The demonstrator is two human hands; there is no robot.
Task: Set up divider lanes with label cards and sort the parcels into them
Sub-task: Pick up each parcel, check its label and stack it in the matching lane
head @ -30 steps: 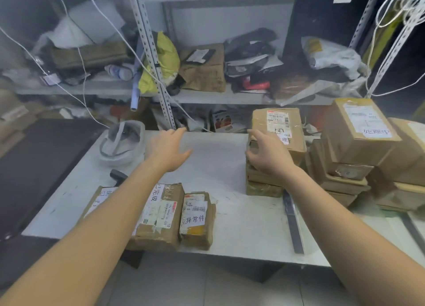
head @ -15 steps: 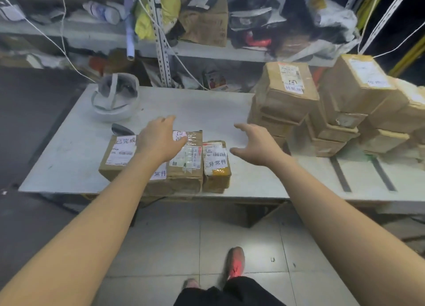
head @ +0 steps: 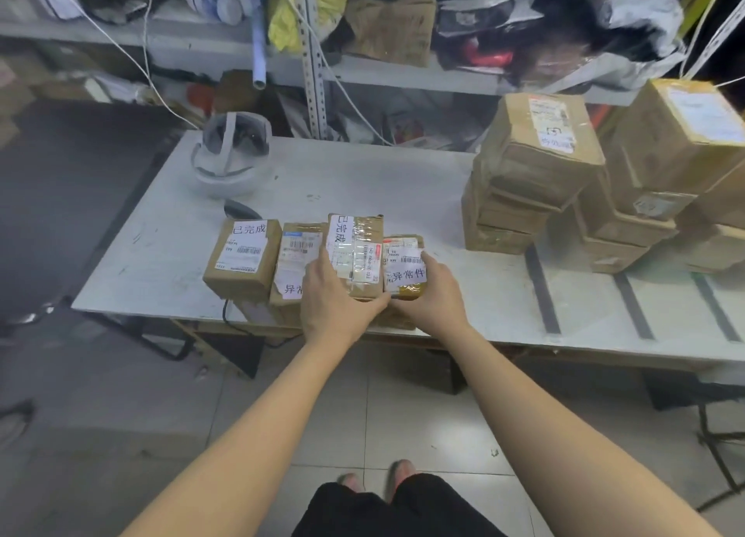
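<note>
Several brown parcels lie in a row at the table's front edge. My left hand (head: 330,294) grips the taped parcel (head: 358,250) with a white label card, which sits raised above its neighbours. My right hand (head: 431,298) holds the small parcel (head: 405,266) with a card at the row's right end. To the left lie a flat parcel (head: 298,254) with a card and a boxy parcel (head: 244,256) with another card. A stack of larger parcels (head: 532,173) stands at the right. Dark divider strips (head: 542,294) run across the table on the right.
A white helmet-like headset (head: 229,161) sits at the table's back left, with a dark scanner (head: 238,210) and cable behind the row. Cluttered metal shelves (head: 314,52) stand behind the white table (head: 363,181). More boxes (head: 677,153) pile up far right. My feet stand on tiled floor.
The view tilted down and I stepped back. Both hands came from the back of the table and the parcel stack to the front row and closed on two parcels there.
</note>
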